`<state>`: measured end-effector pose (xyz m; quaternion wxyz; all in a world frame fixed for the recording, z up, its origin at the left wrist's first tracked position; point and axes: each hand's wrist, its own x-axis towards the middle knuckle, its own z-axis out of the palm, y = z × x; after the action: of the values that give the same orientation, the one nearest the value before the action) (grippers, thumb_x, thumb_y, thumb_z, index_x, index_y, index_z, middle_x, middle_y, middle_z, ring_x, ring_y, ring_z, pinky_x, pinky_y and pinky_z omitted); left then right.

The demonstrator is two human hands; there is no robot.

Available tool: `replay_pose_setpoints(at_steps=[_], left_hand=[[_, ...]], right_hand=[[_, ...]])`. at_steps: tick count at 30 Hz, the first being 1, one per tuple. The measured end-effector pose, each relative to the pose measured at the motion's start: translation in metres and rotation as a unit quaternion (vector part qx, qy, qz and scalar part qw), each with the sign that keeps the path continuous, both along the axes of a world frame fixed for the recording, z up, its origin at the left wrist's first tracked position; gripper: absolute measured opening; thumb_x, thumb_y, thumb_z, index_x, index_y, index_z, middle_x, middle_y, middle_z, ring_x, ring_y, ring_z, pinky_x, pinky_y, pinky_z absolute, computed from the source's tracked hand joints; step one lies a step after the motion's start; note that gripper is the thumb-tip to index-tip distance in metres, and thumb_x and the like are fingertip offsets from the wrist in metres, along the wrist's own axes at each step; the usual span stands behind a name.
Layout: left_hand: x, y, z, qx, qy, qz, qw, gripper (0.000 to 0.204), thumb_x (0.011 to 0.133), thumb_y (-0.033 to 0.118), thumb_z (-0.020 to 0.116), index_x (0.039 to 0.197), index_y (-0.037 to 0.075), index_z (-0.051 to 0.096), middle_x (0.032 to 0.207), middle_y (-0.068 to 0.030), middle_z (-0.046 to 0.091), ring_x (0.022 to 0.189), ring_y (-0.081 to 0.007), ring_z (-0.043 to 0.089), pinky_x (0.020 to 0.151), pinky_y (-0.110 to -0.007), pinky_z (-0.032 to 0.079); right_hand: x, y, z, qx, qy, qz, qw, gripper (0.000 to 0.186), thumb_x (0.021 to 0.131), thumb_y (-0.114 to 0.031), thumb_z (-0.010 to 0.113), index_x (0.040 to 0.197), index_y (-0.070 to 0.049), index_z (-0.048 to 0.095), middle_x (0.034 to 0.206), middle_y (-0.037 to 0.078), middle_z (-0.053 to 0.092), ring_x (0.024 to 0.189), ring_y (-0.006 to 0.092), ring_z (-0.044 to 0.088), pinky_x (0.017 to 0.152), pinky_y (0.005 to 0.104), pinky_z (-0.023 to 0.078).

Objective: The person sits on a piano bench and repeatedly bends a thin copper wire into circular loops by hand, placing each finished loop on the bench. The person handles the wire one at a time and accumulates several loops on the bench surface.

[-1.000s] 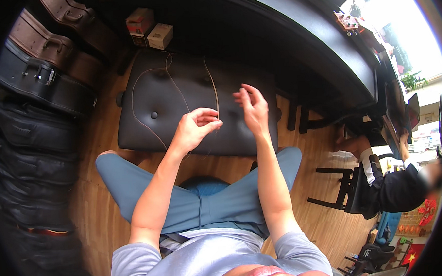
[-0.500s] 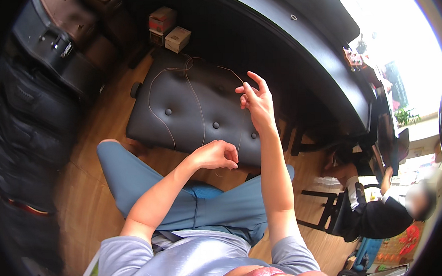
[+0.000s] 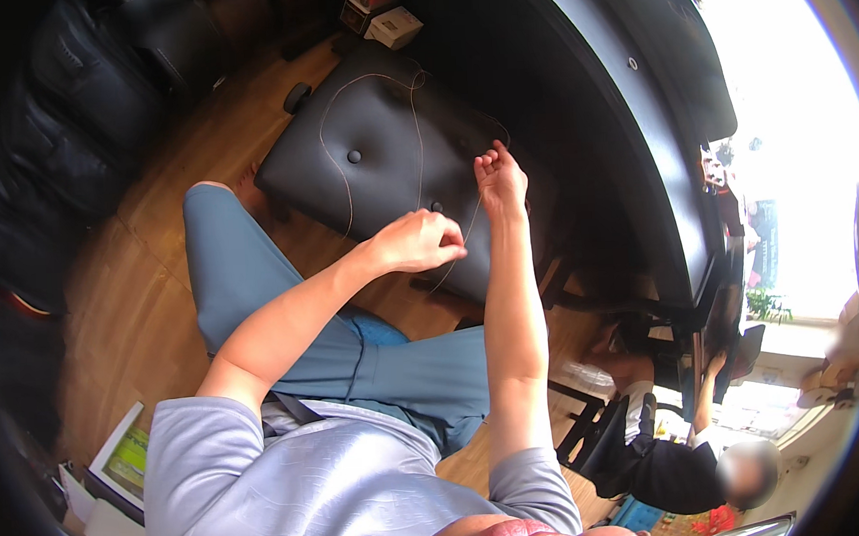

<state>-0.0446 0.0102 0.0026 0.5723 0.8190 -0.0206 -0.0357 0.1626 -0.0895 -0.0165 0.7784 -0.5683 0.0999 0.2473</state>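
String [image 3: 420, 139] lies in loose loops across the black surface [image 3: 382, 174], one length running between the hands; right hand [image 3: 498, 177] has fingers curled in, apparently pinching it; left hand [image 3: 430, 241] is bent beside it over the near edge, can't tell if it grips; probably laid out slack to avoid kinks; vs half a second ago: hands nearer each other, right fingers curled tighter, view turned

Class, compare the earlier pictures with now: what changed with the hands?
The right hand went from open to fingers curled at the thin string, apparently gripping it, and moved toward the far side of the padded bench. The left hand drew back toward the near edge. The string's loop stays on the bench.
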Motion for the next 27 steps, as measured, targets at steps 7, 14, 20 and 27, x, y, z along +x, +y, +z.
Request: replay_pose_setpoints(at_steps=[7,14,20,27], left_hand=[[0.006,0.023,-0.021,0.183,-0.155,0.222,0.945,0.027,0.093,0.025,0.068,0.112,0.008,0.073,0.131,-0.0083,0.064,0.124,-0.0295,0.056,0.1,-0.046,0.046],[0.001,0.026,-0.033,0.304,-0.107,0.172,0.931,0.042,0.093,0.027,0.069,0.123,-0.002,0.067,0.145,-0.0166,0.056,0.14,-0.0295,0.047,0.108,-0.041,0.041],[-0.001,0.026,-0.037,0.312,-0.108,0.159,0.931,0.049,0.093,0.028,0.069,0.13,-0.003,0.063,0.149,-0.0162,0.052,0.143,-0.029,0.045,0.11,-0.042,0.039],[0.0,0.022,-0.045,0.347,-0.13,0.157,0.916,0.052,0.092,0.028,0.071,0.133,-0.002,0.06,0.149,-0.0145,0.052,0.142,-0.0276,0.046,0.11,-0.041,0.04]], right_hand=[[0.014,-0.003,0.005,-0.105,-0.152,0.013,0.983,0.028,0.106,-0.023,0.051,0.122,-0.001,0.057,0.072,0.004,0.062,0.047,0.007,0.045,0.041,0.023,0.032],[0.003,-0.011,0.034,-0.068,-0.218,-0.053,0.972,0.031,0.108,-0.024,0.048,0.123,0.001,0.059,0.067,0.005,0.061,0.04,0.0051,0.037,0.037,0.0213,0.025],[-0.042,-0.032,0.092,-0.015,-0.247,-0.06,0.967,0.033,0.11,-0.022,0.042,0.128,0.001,0.057,0.067,0.005,0.06,0.04,0.0053,0.035,0.036,0.0207,0.026],[-0.051,-0.055,0.098,-0.05,-0.247,0.006,0.968,0.034,0.11,-0.022,0.043,0.127,0.002,0.059,0.066,0.006,0.059,0.04,0.0045,0.034,0.037,0.0204,0.025]])
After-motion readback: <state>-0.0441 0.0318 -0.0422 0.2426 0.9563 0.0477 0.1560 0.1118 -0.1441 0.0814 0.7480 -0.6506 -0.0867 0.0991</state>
